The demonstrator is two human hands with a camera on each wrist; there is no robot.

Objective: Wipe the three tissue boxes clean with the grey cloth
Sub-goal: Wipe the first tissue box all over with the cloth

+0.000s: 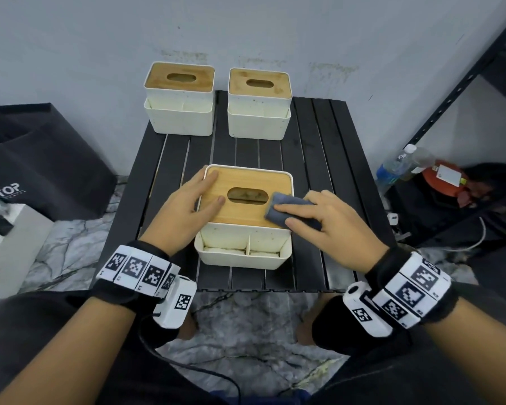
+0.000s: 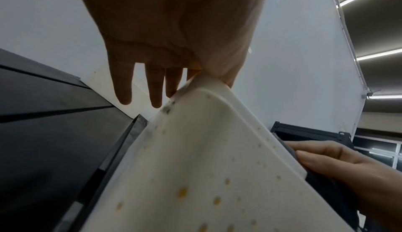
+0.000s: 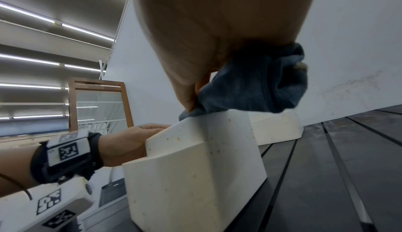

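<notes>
Three white tissue boxes with bamboo lids stand on a black slatted table [image 1: 313,147]. The near box [image 1: 246,178] sits in the middle, its white side [image 2: 195,167] speckled with yellow spots. My left hand [image 1: 187,206] rests on its left edge, thumb on the lid and fingers [image 2: 125,84] straight beside the wall. My right hand [image 1: 333,226] holds the bunched grey cloth [image 1: 287,201] and presses it on the lid's right end, by the slot. The cloth [image 3: 256,87] bulges from under that palm. The back left box [image 1: 180,97] and back right box [image 1: 259,103] stand untouched by the wall.
A black bag [image 1: 41,159] and a white case [image 1: 12,244] with cables sit on the floor to the left. To the right stand a water bottle [image 1: 398,165], a red object [image 1: 444,176] and a black metal rack [image 1: 465,83]. Bare slats separate the near box from the back pair.
</notes>
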